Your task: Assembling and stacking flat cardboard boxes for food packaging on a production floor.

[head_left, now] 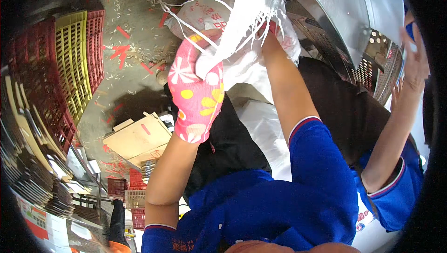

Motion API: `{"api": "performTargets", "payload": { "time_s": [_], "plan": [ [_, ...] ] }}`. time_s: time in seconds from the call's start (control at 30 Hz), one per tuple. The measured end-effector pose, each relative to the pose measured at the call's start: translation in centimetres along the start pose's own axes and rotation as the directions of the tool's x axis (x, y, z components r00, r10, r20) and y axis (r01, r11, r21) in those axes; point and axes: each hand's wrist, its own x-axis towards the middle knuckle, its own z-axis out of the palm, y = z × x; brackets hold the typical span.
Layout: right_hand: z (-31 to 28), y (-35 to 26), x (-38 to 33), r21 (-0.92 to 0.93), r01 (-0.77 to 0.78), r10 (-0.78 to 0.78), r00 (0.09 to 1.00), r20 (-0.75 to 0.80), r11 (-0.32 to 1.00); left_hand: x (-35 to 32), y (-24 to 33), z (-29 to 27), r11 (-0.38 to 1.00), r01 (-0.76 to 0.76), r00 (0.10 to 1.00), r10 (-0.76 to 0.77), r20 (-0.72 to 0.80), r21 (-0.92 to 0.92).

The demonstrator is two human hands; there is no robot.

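1. Grey floor [135, 25] w/ red scraps and pale bits all over; messy work spot seen from above.
2. White sack [251, 15] is up top, middle, held up off the floor. Its loose white strings [186, 18] hang off to the left.
3. Left hand [198, 83] wears a pink glove w/ white and yellow flowers. It is closed on the low left part of the sack; cloth bunches over the fingers.
4. Right hand [269, 29] is bare, mostly hidden in the sack's folds. Looks like it grips the cloth, but can't tell how tight.
5. Both arms come up from blue short sleeves [307, 183] w/ white and red trim.
6. Under the sack: a 2nd white bag [205, 8] w/ red print, and more white stuff [265, 132] on smth black [340, 104].
7. Right side: another person's arm, hand [414, 57] up w/ open fingers, next to a shiny metal machine [335, 6].
8. Left side: yellow crate [72, 62] and red crates [95, 48] side by side.
9. Low left: flat brown cardboard [137, 139] on the floor, near stacks of flat card [32, 136].
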Motion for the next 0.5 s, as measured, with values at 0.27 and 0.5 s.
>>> {"api": "performTargets", "payload": {
  "time_s": [0.27,0.5],
  "plan": [
    [-2.0,1.0,-14.9,0.075,-0.042,0.033,0.992,0.122,0.996,0.2,-1.1,-2.3,0.999,-0.005,1.0,0.006,-0.03,0.05],
    [-6.9,0.5,-11.1,0.139,-0.148,0.112,0.965,0.237,0.979,0.4,-2.3,-0.8,0.982,0.128,0.983,-0.107,0.15,-0.136]
  ]
}}
